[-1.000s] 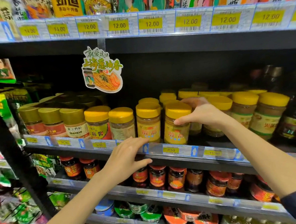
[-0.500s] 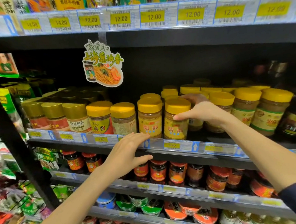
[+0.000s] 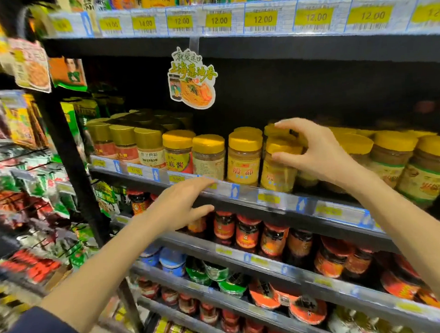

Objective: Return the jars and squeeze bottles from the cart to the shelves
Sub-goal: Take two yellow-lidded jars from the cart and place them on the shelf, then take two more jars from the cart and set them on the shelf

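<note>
Yellow-lidded jars of tan paste stand in rows on the middle shelf (image 3: 246,193). My right hand (image 3: 318,155) reaches in from the right and holds the front jar (image 3: 276,173). Its thumb presses just under the lid and its curled fingers sit behind the lid, while the forefinger is lifted above it. The jar stands on the shelf beside a matching jar (image 3: 243,159). My left hand (image 3: 180,204) is spread flat, fingers straight, at the shelf's price rail and holds nothing. No cart or squeeze bottle is in view.
Gold-lidded jars (image 3: 124,143) fill the shelf's left end. Red-lidded dark sauce jars (image 3: 246,234) line the shelf below, tubs and jars lower still. A paper noodle sign (image 3: 191,78) hangs from the upper shelf. Hanging snack packets (image 3: 20,163) crowd the rack at left.
The view has swung left and closer to the shelf. My right hand has drawn back a little and lifted its forefinger off the jars. My left hand stays at the price rail.
</note>
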A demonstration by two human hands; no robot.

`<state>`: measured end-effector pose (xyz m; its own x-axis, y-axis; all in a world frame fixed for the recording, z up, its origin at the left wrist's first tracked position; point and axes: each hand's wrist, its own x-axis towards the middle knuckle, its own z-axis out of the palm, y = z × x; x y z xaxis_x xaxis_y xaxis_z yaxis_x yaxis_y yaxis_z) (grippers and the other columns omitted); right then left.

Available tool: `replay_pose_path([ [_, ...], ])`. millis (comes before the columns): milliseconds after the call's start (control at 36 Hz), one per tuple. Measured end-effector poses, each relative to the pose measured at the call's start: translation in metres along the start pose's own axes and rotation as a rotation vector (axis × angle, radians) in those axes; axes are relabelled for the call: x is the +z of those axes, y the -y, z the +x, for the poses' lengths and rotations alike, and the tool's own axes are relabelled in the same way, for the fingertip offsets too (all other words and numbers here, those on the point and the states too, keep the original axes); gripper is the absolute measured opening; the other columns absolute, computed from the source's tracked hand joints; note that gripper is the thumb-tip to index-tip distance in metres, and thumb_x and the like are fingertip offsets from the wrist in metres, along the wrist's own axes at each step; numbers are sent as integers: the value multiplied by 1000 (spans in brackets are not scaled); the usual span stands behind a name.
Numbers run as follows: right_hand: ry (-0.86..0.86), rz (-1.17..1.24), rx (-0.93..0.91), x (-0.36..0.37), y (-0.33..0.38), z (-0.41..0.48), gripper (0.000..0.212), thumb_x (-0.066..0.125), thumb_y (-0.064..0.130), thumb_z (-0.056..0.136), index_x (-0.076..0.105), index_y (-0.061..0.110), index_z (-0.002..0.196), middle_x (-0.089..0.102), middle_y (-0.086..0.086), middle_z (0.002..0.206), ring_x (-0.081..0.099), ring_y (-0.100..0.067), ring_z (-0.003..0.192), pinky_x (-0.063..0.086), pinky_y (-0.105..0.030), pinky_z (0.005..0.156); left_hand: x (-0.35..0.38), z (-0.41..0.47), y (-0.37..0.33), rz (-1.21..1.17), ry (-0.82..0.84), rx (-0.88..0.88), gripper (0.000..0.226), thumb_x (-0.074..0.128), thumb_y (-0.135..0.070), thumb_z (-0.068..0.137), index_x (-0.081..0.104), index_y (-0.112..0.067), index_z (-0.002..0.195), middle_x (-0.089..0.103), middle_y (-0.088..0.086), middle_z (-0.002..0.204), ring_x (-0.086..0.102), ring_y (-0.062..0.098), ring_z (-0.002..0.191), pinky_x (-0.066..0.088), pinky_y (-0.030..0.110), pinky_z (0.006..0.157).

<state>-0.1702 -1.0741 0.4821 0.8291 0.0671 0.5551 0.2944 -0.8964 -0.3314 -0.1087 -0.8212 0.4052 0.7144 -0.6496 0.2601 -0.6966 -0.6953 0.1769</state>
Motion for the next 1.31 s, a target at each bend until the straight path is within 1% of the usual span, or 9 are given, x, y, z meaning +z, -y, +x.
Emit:
replay_pose_path([
  [139, 239, 59, -223, 49, 40, 2, 65, 74, 27, 78, 47, 13, 135, 51, -5, 138, 47, -18, 128, 33, -22, 104, -17, -54, 25, 84, 37, -169, 64, 51, -41, 92, 26, -20, 147, 32, -3, 153, 30, 12, 140, 25, 25, 111],
  [250, 453, 49, -295, 107, 75, 7, 73, 67, 36, 83, 32, 17, 145, 37, -3, 149, 35, -21, 138, 32, -38, 112, -31, -110, 51, 130, 84, -339, 64, 49, -39, 94, 23, -18, 148, 28, -1, 154, 27, 13, 141, 23, 24, 111],
  [361, 637, 69, -386, 161, 124, 15, 66, 60, 31, 89, 28, 18, 146, 34, -3, 151, 34, -22, 138, 33, -36, 111, -43, -175, 81, 149, 99, -536, 66, 52, -39, 93, 23, -17, 147, 35, 1, 150, 38, 17, 134, 33, 27, 106],
  [472, 761, 73, -479, 216, 184, 26, 66, 57, 32, 91, 26, 21, 148, 32, -1, 152, 34, -21, 138, 34, -37, 110, -53, -250, 112, 173, 91, -715, 66, 54, -39, 91, 26, -16, 147, 35, 2, 151, 37, 16, 136, 30, 25, 106],
  [667, 881, 78, -613, 304, 304, 42, 70, 58, 39, 89, 23, 22, 148, 29, 0, 153, 32, -20, 138, 33, -35, 110, -78, -363, 166, 201, 134, -1021, 62, 50, -41, 93, 28, -17, 146, 37, 2, 149, 39, 18, 134, 32, 25, 103],
  [861, 937, 105, -723, 376, 412, 52, 67, 57, 33, 91, 26, 14, 147, 34, -8, 151, 33, -23, 138, 31, -34, 110, -101, -451, 229, 181, 132, -1228, 59, 56, -37, 91, 35, -16, 141, 44, 3, 144, 44, 19, 129, 35, 26, 101],
  [1000, 1020, 96, -744, 428, 464, 57, 68, 57, 35, 91, 24, 14, 147, 31, -7, 152, 29, -23, 140, 30, -37, 112, -103, -494, 274, 162, 143, -1291, 63, 55, -40, 91, 32, -15, 144, 40, 4, 148, 40, 19, 134, 33, 30, 108],
  [1167, 1095, 69, -750, 494, 507, 71, 69, 56, 34, 91, 22, 12, 148, 29, -8, 153, 28, -23, 140, 29, -33, 110, -89, -519, 336, 108, 139, -1341, 62, 54, -39, 91, 31, -16, 144, 40, 4, 148, 42, 21, 132, 34, 31, 104],
  [1306, 1164, 42, -745, 564, 530, 92, 72, 56, 36, 91, 21, 12, 149, 28, -9, 154, 28, -25, 141, 29, -33, 110, -63, -526, 404, 9, 162, -1382, 63, 55, -36, 92, 29, -12, 145, 35, 6, 151, 32, 21, 138, 26, 30, 111],
])
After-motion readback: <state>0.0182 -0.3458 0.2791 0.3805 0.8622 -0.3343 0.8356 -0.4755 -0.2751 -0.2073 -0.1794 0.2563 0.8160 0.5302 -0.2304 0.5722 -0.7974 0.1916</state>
